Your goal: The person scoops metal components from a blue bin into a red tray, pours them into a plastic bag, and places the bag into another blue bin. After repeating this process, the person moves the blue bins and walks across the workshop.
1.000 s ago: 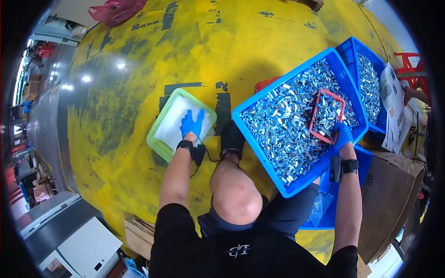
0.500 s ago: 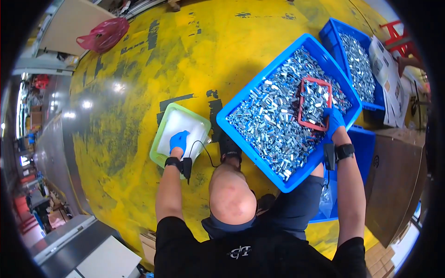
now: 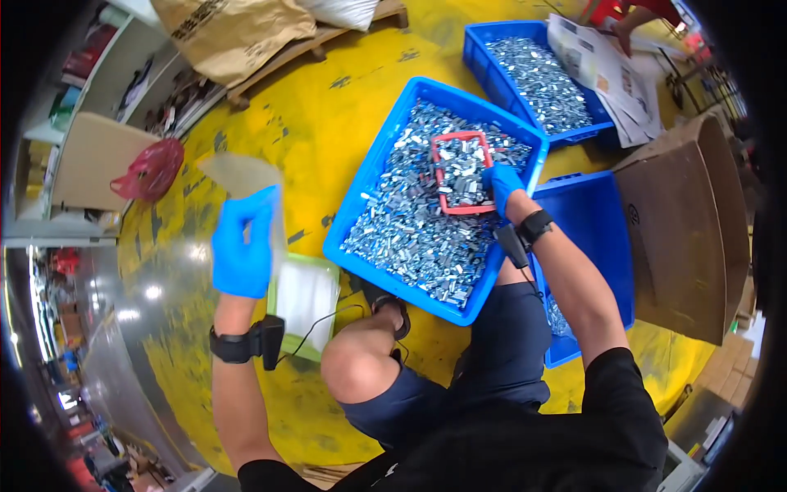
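My left hand (image 3: 243, 246), in a blue glove, is raised at the left with its fingers pinched on a thin, see-through plastic bag (image 3: 242, 173). The bag is blurred by motion. Below and to its right, a green tray (image 3: 335, 287) on the floor holds a stack of whitish sheets or bags (image 3: 305, 293). My gloved right hand (image 3: 506, 189) grips the right side of a small red basket (image 3: 464, 209). Small shiny metal pieces fill the basket, which rests tilted on many more metal pieces (image 3: 402, 221) in a large blue tub (image 3: 361, 259).
A second blue tub (image 3: 594, 129) of metal pieces stands at the far right, with papers (image 3: 611, 82) beside it. Nearer is another blue tub (image 3: 586, 246) next to a cardboard box (image 3: 684, 234). A red plastic bag (image 3: 149, 170) hangs by the left shelving. A wooden pallet (image 3: 328, 45) lies beyond.
My left hand has risen from the green tray with a plastic bag in it. My right hand stays on the red basket. The whole view has shifted.
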Demonstrator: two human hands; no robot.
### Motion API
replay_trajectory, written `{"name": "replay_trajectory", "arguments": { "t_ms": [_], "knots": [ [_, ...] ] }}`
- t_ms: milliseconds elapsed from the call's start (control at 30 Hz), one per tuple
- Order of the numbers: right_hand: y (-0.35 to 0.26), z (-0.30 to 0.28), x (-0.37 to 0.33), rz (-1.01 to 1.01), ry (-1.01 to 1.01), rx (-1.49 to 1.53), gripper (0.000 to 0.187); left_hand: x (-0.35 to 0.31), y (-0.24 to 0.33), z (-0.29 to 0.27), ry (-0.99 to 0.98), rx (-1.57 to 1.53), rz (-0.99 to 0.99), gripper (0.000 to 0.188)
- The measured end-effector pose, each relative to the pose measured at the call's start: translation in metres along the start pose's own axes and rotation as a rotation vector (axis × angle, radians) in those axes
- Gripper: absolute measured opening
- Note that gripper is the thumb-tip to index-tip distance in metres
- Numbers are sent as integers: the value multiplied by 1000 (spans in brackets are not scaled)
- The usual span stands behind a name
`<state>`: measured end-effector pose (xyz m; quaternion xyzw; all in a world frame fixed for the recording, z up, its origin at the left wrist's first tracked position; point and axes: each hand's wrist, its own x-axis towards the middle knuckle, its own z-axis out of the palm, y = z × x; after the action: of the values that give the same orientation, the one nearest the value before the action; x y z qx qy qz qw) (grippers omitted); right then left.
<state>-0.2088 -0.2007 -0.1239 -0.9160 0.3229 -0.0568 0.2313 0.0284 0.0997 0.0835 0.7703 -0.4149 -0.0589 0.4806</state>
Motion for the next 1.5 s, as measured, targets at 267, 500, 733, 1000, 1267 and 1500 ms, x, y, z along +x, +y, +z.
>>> {"name": "replay_trajectory", "arguments": {
  "t_ms": [267,500,733,1000,1267,1500],
  "knots": [
    [-38,-74,-39,538,78,920,14,-19,0,135,-526,611,363,10],
    [-8,-87,-57,514,134,968,13,-36,6,221,-624,572,171,23],
    [-30,-93,-69,633,73,1103,8,3,-11,145,-234,705,-40,71],
    [-59,-66,-68,696,47,1317,8,-1,-104,107,-607,717,-370,87],
    [-73,-50,-76,682,55,1366,3,6,-49,131,-356,941,-409,52],
    [-81,-66,-89,716,51,1352,6,9,-62,123,-324,707,-238,31]
  ]
}}
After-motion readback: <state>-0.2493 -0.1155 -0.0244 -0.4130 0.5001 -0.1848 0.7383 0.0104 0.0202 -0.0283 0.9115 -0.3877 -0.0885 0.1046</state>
